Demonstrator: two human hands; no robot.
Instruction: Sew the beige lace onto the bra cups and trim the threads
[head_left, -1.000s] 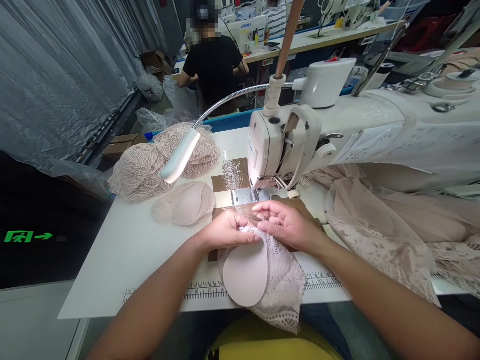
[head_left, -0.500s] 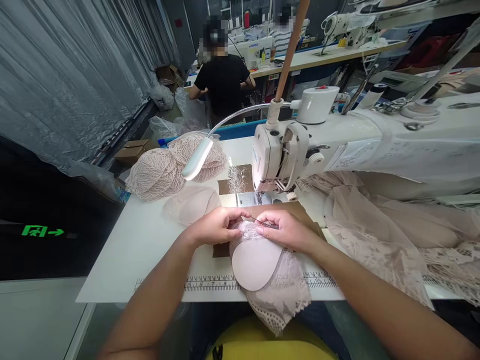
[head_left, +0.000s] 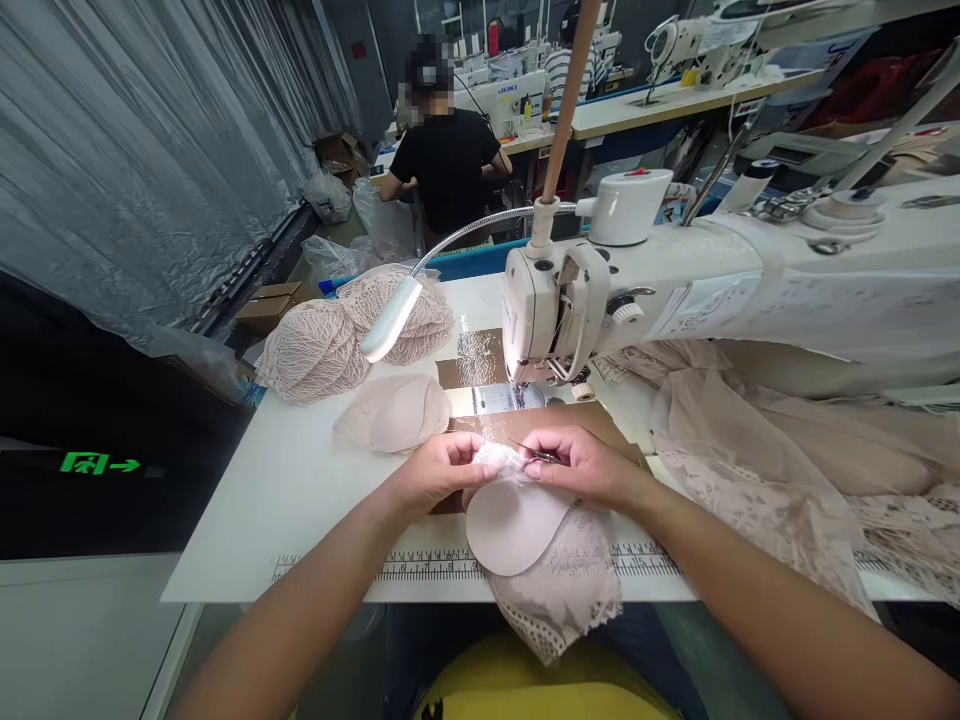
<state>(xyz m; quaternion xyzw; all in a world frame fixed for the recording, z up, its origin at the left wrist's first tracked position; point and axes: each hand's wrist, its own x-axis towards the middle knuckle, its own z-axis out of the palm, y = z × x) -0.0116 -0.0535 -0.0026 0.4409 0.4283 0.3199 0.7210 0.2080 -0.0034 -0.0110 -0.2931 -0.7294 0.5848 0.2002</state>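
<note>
My left hand (head_left: 442,468) pinches the upper left edge of a pale pink padded cup (head_left: 516,525) with lace on it. On the other side, my right hand (head_left: 589,462) grips the lace edge between thumb and finger and also holds a small dark pointed metal tool (head_left: 546,456), whose tip points left. A lace piece (head_left: 574,575) joined to the cup hangs over the table's front edge. Both hands are just in front of the sewing machine's needle area (head_left: 517,393). Left of them lies a loose beige cup with sheer fabric (head_left: 394,412).
Stacked lace cups (head_left: 319,350) lie at the back left, under a lamp (head_left: 394,320) on a bent neck. The white sewing machine (head_left: 637,285) stands right, with sheer lace fabric (head_left: 750,450) below it. A person in black (head_left: 450,165) sits beyond.
Both hands have moved slightly apart and down. The lace edge between them is bunched differently, and the metal tool's tip has turned away from my left fingers.
</note>
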